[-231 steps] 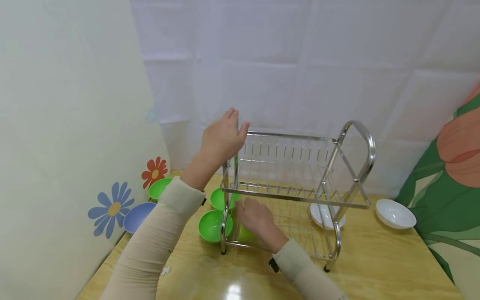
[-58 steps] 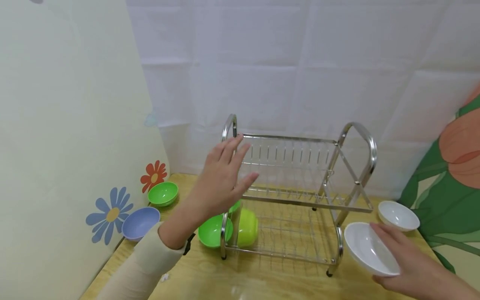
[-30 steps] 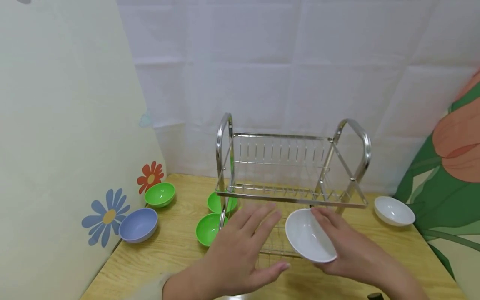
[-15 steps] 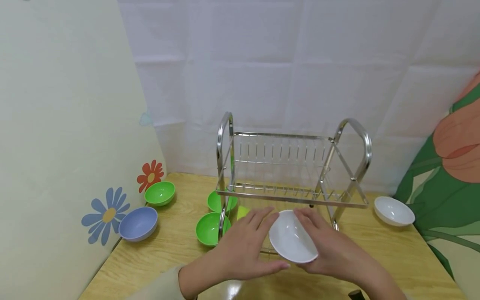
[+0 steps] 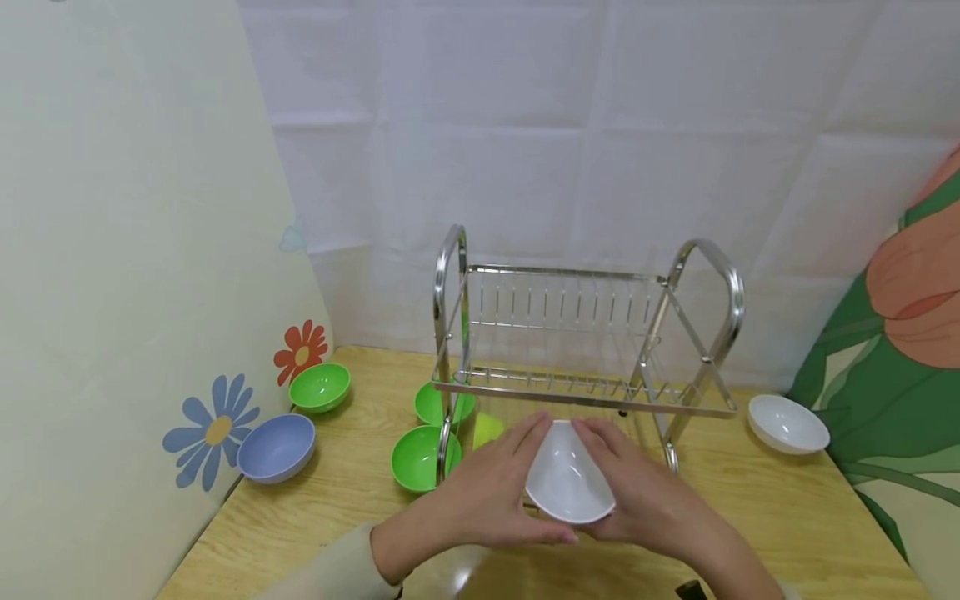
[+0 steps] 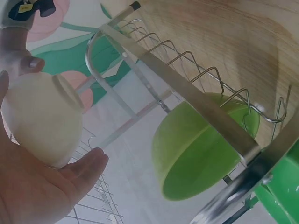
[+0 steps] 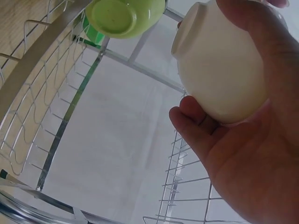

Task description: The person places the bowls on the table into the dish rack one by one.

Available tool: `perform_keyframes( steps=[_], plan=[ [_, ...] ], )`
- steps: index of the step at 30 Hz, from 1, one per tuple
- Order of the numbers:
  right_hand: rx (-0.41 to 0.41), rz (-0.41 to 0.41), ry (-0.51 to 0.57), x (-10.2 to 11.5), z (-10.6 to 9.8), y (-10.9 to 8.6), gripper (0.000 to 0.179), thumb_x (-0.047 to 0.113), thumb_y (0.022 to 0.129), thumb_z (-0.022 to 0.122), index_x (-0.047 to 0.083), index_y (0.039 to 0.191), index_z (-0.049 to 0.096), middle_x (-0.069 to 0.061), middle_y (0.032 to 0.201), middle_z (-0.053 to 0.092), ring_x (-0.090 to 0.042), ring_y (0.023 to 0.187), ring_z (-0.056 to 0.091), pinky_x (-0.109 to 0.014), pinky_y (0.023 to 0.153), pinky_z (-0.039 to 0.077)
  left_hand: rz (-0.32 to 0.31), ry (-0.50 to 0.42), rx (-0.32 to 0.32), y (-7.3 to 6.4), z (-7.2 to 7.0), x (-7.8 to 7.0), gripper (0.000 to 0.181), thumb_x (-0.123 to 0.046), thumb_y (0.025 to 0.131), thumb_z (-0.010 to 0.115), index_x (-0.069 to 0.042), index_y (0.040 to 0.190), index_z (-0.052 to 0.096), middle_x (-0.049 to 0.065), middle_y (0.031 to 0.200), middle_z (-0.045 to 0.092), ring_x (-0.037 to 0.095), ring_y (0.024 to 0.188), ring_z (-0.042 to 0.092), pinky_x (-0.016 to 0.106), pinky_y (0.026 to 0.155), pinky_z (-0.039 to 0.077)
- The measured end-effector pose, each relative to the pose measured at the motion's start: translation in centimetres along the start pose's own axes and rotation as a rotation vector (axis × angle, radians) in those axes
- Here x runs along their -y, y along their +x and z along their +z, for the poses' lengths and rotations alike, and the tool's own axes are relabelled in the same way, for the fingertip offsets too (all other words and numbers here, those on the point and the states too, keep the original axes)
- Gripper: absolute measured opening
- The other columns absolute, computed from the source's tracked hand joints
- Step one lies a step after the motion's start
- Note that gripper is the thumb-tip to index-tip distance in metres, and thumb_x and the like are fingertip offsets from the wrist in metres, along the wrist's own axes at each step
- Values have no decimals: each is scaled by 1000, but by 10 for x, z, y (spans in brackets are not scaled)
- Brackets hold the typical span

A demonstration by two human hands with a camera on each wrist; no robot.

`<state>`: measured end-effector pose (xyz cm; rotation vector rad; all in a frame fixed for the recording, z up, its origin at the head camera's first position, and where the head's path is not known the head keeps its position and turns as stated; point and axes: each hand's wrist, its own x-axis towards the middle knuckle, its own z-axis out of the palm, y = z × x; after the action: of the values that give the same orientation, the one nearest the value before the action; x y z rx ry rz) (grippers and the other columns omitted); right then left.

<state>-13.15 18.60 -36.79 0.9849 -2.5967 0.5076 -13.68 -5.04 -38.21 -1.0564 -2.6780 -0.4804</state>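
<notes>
A white bowl (image 5: pixel 570 479) is tilted with its inside toward me, in front of the metal dish rack (image 5: pixel 585 400). My right hand (image 5: pixel 648 496) grips its right side, thumb over the rim and fingers behind the outer wall, as the right wrist view also shows. Against the left side lies my left hand (image 5: pixel 495 487), its fingers and thumb curved round the bowl. In the left wrist view the white bowl (image 6: pixel 44 119) shows its underside between the two hands. A lime-green bowl (image 6: pixel 187 144) stands on edge in the lower tier of the rack, mostly behind my left hand in the head view.
Two green bowls (image 5: pixel 425 458) stand at the rack's left side. Farther left are a blue bowl (image 5: pixel 277 448) and another green bowl (image 5: pixel 320 387). A second white bowl (image 5: pixel 788 424) sits on the wooden table (image 5: pixel 750 533) at the right, near the flowered panel.
My right hand has taken the white bowl from the rack's right side and carried it left to the front of the rack. My left hand has come down from the rack's top to the bowl.
</notes>
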Motion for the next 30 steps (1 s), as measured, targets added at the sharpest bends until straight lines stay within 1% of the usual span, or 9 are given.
perform_keyframes(
  steps=[4,7,11,14,18,22,24,27,30],
  plan=[
    [-41,-22,-14,-1,5,0,114,43,56,95,1,148,43,-15,136,55,-28,109,65,-40,78,61,-16,-26,6,2,3,2,124,-83,73,63,-13,162,11,9,163,29,24,138,50,37,102,53],
    [-63,-32,-18,-2,9,-1,115,39,53,97,0,147,43,-16,136,54,-29,109,65,-41,79,61,-14,-46,4,3,4,3,124,-82,72,65,-13,161,12,9,160,32,22,130,55,33,96,55],
    [-68,-41,9,-3,11,-3,114,35,57,96,1,149,40,-16,141,51,-31,114,63,-44,83,60,-17,-90,6,4,3,6,122,-80,74,66,-13,161,14,8,157,35,19,119,60,28,90,56],
    [-66,-57,50,-4,9,-5,112,29,62,95,3,153,36,-17,145,47,-34,120,60,-46,87,59,-38,-141,17,4,1,8,119,-79,75,66,-14,161,14,7,156,35,17,114,61,26,87,56],
    [-17,-34,164,-7,6,-8,109,21,72,90,9,159,25,-17,153,39,-40,127,55,-51,90,57,-81,-226,29,2,-1,12,117,-78,75,67,-18,161,14,4,156,35,15,110,62,23,84,55],
    [37,2,321,-13,1,-13,103,25,82,84,11,161,19,-17,160,30,-35,130,54,-47,94,56,-116,-263,18,1,-2,16,118,-77,74,68,-18,161,14,3,157,34,15,112,62,25,84,55],
    [39,2,403,-16,0,-14,98,25,84,81,11,160,20,-16,161,28,-27,132,53,-41,96,56,-128,-262,8,0,-2,17,119,-77,74,69,-17,161,14,4,157,34,16,113,62,26,86,56],
    [12,-2,545,-20,2,-12,85,13,89,75,9,158,25,-15,159,33,-17,133,52,-36,98,55,-140,-257,-11,-2,-2,18,119,-76,74,70,-20,161,12,4,158,33,18,113,62,28,86,56],
    [-40,88,670,-18,8,-8,64,5,97,62,10,154,34,-16,151,44,-6,127,54,-29,96,55,-147,-261,-29,-2,0,18,119,-76,73,71,-22,161,11,4,157,34,19,112,62,29,85,56]
  ],
)
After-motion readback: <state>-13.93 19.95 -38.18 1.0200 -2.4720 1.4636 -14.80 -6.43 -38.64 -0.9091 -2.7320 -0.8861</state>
